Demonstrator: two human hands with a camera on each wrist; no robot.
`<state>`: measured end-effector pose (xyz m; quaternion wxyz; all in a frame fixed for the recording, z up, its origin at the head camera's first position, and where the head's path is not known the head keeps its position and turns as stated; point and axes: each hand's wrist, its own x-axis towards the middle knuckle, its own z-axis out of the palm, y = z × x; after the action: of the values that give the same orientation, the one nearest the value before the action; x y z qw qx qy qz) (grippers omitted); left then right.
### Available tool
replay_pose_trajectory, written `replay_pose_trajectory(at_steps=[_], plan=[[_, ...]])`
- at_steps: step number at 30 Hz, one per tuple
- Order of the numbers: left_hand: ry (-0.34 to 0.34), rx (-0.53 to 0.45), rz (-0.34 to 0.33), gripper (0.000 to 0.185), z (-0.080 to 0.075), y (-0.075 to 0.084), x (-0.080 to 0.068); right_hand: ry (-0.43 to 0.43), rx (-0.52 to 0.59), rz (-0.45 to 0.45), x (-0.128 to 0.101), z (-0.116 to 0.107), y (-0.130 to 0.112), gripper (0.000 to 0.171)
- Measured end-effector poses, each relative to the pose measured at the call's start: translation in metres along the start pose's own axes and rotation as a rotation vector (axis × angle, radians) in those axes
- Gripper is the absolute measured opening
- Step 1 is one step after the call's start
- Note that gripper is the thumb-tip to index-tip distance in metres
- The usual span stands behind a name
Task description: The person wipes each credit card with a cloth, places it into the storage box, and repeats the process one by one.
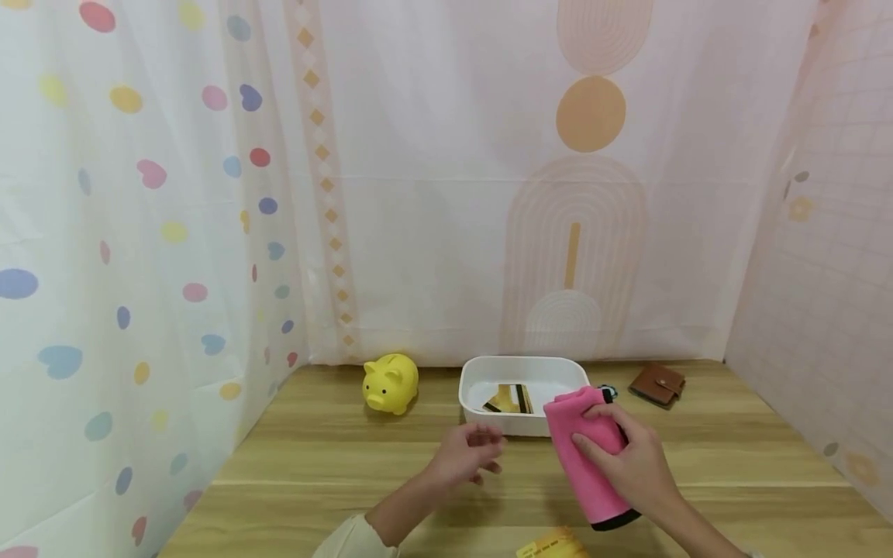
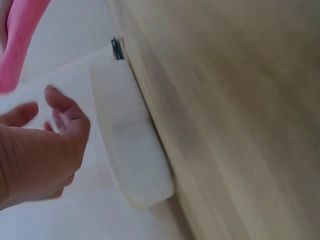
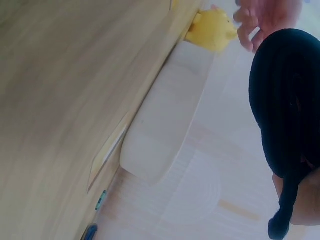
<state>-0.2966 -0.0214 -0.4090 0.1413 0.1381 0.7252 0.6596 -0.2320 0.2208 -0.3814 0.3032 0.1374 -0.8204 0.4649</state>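
Observation:
In the head view my right hand [image 1: 631, 457] grips a rolled pink cloth [image 1: 586, 457] with black edging, thumb on its near side. The cloth is held tilted above the table, in front of the right part of a white tray [image 1: 488, 422]. Its black rolled end [image 3: 285, 105] fills the right of the right wrist view and hides most of that hand. My left hand [image 1: 466, 457] hovers in front of the tray's left side, fingers loosely bent, holding nothing. In the left wrist view a gap separates the left hand [image 2: 45, 150] from the pink cloth [image 2: 20, 40].
Gold cards [image 1: 512, 398] with black stripes lie in the tray. Left of it stands a yellow piggy bank [image 1: 391, 384]; a brown wallet [image 1: 657, 385] lies to the right. A small bluish item [image 1: 610, 390] shows behind the cloth. Something yellow [image 1: 554, 544] is cut off at the near edge.

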Motion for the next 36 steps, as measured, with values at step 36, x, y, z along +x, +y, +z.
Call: replay_pose_trajectory(at_steps=[36], plan=[[-0.347,0.980,0.008,0.029,0.039,-0.008,-0.043,0.053,-0.032,-0.041,-0.012,-0.015,-0.029,0.031]])
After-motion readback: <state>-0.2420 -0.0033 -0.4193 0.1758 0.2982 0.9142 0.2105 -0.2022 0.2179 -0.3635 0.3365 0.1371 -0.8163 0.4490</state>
